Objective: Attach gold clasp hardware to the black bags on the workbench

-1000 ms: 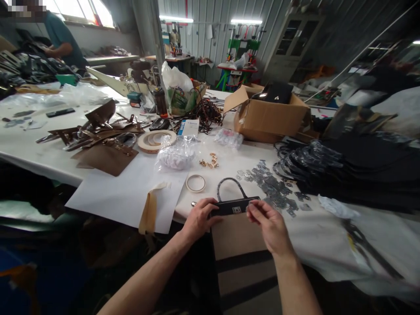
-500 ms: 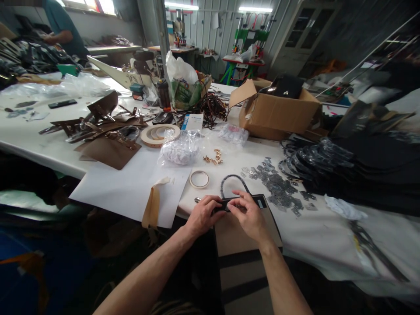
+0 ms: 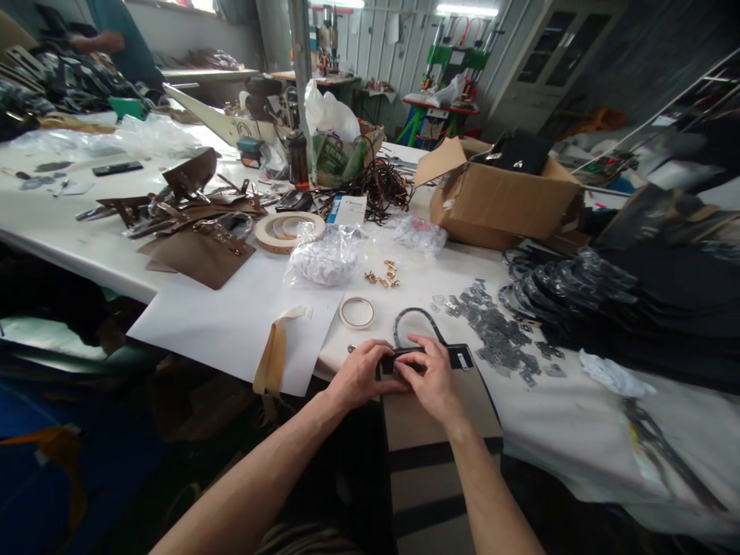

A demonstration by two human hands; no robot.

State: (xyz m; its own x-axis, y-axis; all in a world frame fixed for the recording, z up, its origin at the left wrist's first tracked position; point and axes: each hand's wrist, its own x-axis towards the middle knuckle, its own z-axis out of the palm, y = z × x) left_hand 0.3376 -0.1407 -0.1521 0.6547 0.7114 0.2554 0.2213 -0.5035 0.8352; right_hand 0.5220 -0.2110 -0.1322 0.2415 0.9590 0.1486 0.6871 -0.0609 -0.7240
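Observation:
A tan and black bag panel (image 3: 436, 412) hangs over the table's front edge. Its looped handle (image 3: 417, 311), wrapped in clear plastic, points away from me. My left hand (image 3: 363, 375) grips the panel's black top edge on the left, thumb below and fingers above. Close beside it, my right hand (image 3: 426, 376) pinches at the same edge; whatever is between its fingertips is too small or hidden to make out. One metal plate (image 3: 463, 361) shows at the panel's top right corner. A small shiny metal piece (image 3: 351, 349) lies just left of my left hand.
Grey metal plates (image 3: 497, 331) lie scattered to the right, before stacked black panels (image 3: 624, 301). Beyond my hands are a tape roll (image 3: 342, 317), gold-coloured fittings (image 3: 386, 275) and a cardboard box (image 3: 502, 204). Brown leather pieces (image 3: 202, 250) lie left. A person (image 3: 119, 46) stands far left.
The view has shifted slightly, so the table's contents sit a little further right. My right fingertips have moved slightly along the panel's top edge, and my left thumb lies lower and straighter.

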